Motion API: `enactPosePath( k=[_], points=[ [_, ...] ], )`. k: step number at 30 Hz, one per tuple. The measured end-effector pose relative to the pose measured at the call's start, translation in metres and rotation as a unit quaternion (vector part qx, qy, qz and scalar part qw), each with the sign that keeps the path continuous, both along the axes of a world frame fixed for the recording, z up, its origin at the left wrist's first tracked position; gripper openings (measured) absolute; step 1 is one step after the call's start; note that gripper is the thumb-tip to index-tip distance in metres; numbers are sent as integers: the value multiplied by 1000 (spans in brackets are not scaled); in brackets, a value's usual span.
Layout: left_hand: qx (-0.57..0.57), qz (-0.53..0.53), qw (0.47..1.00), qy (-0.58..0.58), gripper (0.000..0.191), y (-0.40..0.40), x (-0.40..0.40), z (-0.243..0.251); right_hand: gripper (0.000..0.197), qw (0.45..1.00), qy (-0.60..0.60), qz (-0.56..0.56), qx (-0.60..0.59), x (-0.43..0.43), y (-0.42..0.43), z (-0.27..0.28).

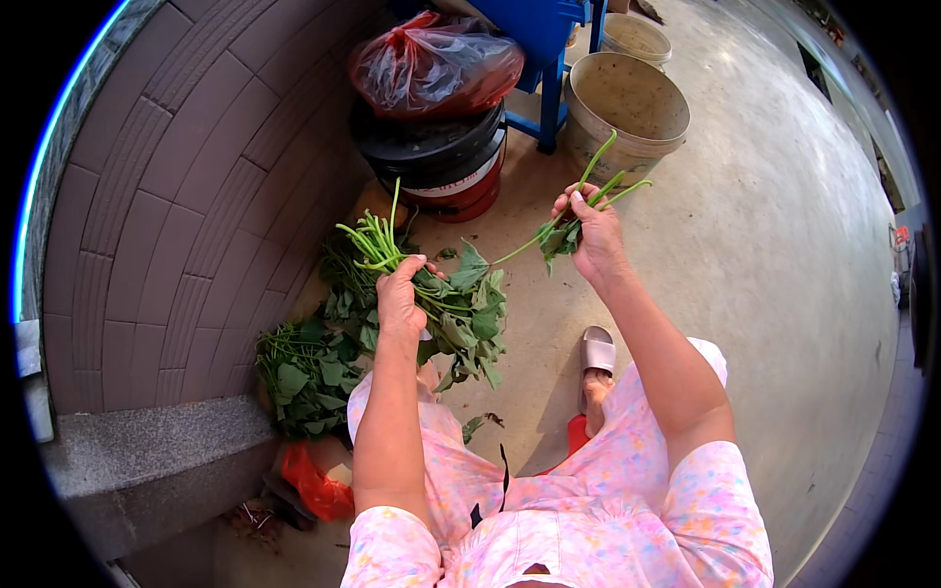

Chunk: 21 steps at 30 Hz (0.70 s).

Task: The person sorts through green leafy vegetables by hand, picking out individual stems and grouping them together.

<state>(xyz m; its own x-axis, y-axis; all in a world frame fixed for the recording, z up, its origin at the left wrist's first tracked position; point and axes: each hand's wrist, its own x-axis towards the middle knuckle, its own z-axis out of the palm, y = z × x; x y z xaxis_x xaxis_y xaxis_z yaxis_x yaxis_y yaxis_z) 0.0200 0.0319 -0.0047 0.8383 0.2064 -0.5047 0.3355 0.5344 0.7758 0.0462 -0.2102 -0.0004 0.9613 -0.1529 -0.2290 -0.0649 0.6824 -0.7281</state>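
My left hand [403, 298] grips a thick bunch of leafy green stems [470, 323], with the pale stem ends pointing up and the broad leaves hanging to the right. My right hand [592, 228] is closed around a few more stems [599, 165] with some leaves below the fingers. One thin stem with a leaf [470, 266] runs between the two hands. More leafy stems [312, 378] lie in piles on the ground by the wall, left of and partly behind my left forearm.
A lidded black and red bucket [441, 162] carries a tied red plastic bag [437, 66]. Beside it stand a blue metal frame [551, 95] and an open beige bucket [628, 110]. A tiled wall [184, 220], stone step [162, 441] and red bag [312, 481] are at left.
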Motion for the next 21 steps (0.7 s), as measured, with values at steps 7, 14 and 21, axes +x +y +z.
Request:
enactPosePath(
  k=[7,14,21],
  points=[
    [-49,-104,993,3,11,-4,-4,8,5,999,-4,32,7,-3,4,6],
    [-135,-185,973,-6,19,-4,-5,7,10,975,-19,55,-215,-9,16,10],
    [-111,-223,968,4,18,-22,-8,7,16,924,-43,208,-316,-23,44,1]
  ],
)
